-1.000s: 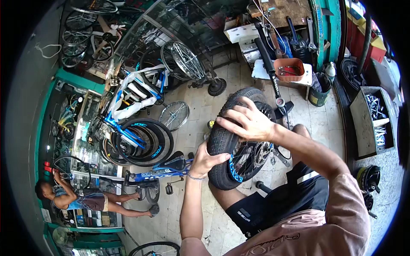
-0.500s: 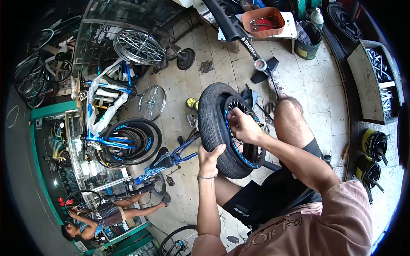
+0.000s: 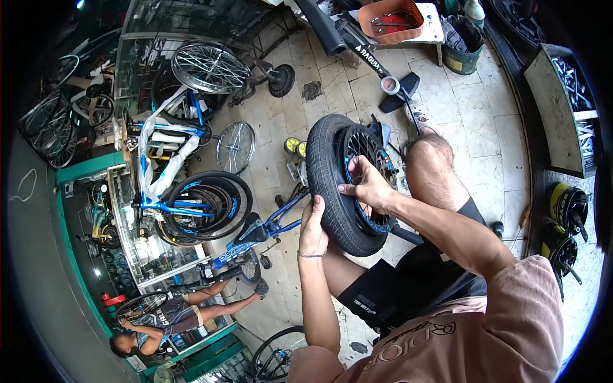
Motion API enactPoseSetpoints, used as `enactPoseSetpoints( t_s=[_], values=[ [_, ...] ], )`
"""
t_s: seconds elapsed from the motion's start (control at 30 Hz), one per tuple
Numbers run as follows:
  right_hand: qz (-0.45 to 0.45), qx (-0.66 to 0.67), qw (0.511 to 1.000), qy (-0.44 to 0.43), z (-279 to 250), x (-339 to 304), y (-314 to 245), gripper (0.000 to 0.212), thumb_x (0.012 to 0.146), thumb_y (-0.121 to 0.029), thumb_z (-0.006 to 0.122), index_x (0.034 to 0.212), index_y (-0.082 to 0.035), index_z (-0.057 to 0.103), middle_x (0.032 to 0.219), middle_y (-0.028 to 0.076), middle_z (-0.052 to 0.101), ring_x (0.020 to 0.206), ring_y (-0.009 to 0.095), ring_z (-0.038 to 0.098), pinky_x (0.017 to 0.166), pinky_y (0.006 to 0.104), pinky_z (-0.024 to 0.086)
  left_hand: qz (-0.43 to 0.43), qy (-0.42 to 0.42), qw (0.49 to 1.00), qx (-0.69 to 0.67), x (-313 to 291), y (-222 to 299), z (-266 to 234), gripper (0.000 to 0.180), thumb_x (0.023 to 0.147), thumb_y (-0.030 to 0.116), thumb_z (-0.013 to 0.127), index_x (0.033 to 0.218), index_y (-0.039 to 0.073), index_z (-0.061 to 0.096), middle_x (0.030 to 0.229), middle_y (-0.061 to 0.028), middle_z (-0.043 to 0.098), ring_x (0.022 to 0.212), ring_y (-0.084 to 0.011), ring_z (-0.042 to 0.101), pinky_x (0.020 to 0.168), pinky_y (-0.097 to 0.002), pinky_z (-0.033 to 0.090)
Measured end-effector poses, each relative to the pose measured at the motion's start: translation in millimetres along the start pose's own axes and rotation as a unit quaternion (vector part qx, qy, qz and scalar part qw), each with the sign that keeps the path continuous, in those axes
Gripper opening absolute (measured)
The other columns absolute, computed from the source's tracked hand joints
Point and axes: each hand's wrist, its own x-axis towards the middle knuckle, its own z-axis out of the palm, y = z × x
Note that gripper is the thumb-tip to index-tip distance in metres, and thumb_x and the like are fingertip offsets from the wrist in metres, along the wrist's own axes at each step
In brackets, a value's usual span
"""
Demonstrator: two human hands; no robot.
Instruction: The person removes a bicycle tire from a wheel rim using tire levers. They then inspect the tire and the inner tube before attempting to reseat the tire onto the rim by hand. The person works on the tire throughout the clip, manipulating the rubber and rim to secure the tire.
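A black bicycle tyre (image 3: 322, 167) stands tilted between my knees, on a small wheel (image 3: 357, 142) with a dark rim, spokes and a blue strip. Part of its near sidewall sits away from the rim. My left hand (image 3: 312, 231) is closed round the tread at the lower left, thumb up. At the open side, my right hand (image 3: 373, 189) grips the tyre's edge, its thumb pressed against the sidewall and its fingers curled in by the rim. The fingertips are partly hidden.
A floor pump (image 3: 391, 84) stands beyond the wheel, near an orange tray (image 3: 391, 22) of tools. Left are a wrapped blue frame (image 3: 156, 163), loose tyres (image 3: 239, 204) and a blue bicycle (image 3: 233, 252). Another person (image 3: 172, 318) is at lower left; a metal parts box (image 3: 555, 108) is right.
My right hand has turned and its thumb has come out onto the tyre's sidewall. The tyre has tipped slightly, while my left hand keeps hold lower down. The whole view has shifted a little.
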Motion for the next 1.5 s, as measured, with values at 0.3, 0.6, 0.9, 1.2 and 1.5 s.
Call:
enactPoseSetpoints(
  t_s=[0.3, 0.6, 0.9, 1.2, 1.5],
  values=[
    [0.114, 0.067, 0.99, -0.041, -4, -17, -6, 0.035, 0.078, 0.0, 0.068, 0.101, -0.009, 0.043, 0.071, -0.001, 0.045, 0.057, 0.008, 0.042, 0.047, 0.0261, 0.036, -0.063, -0.011, 0.998, 0.029, 11, -4, -23, 0.054, 0.093, 0.032, 0.064, 0.13, -0.004, 0.049, 0.126, -0.0095, 0.057, 0.116, -0.0189, 0.051, 0.105, -0.0342, 0.036],
    [0.035, 0.059, 0.995, -0.067, -1, -27, -15, 0.036, 0.082, 0.006, 0.063, 0.104, -0.011, 0.04, 0.066, -0.003, 0.044, 0.044, 0.005, 0.039, 0.036, 0.023, 0.03, -0.003, -0.025, 0.994, 0.106, -4, -6, -6, 0.061, 0.095, 0.032, 0.061, 0.139, -0.003, 0.038, 0.139, -0.0098, 0.046, 0.123, -0.0187, 0.045, 0.106, -0.0327, 0.035],
    [0.061, 0.121, 0.974, -0.18, -12, -19, -32, 0.027, 0.089, 0.0, 0.054, 0.111, -0.014, 0.046, 0.074, -0.005, 0.045, 0.044, 0.002, 0.033, 0.034, 0.0201, 0.025, 0.082, 0.0, 0.995, 0.055, 2, -10, -13, 0.057, 0.091, 0.031, 0.067, 0.13, -0.006, 0.046, 0.124, -0.0113, 0.056, 0.111, -0.0204, 0.054, 0.1, -0.0349, 0.041],
    [-0.083, 0.109, 0.981, -0.135, -14, -5, -23, 0.027, 0.085, 0.008, 0.062, 0.1, -0.009, 0.048, 0.094, -0.003, 0.048, 0.089, 0.007, 0.048, 0.079, 0.023, 0.042, 0.095, -0.049, 0.973, 0.206, -5, 18, 27, 0.068, 0.092, 0.037, 0.064, 0.136, -0.007, 0.034, 0.122, -0.0131, 0.054, 0.108, -0.0189, 0.055, 0.093, -0.0311, 0.046],
    [-0.013, 0.115, 0.985, -0.131, -12, -14, -30, 0.025, 0.082, 0.002, 0.071, 0.094, -0.008, 0.052, 0.092, -0.001, 0.052, 0.089, 0.008, 0.049, 0.082, 0.0248, 0.044, 0.067, -0.054, 0.97, 0.227, -6, 40, 16, 0.034, 0.09, 0.008, 0.064, 0.12, -0.004, 0.053, 0.109, -0.0093, 0.064, 0.092, -0.0139, 0.062, 0.085, -0.0284, 0.05]
  ],
)
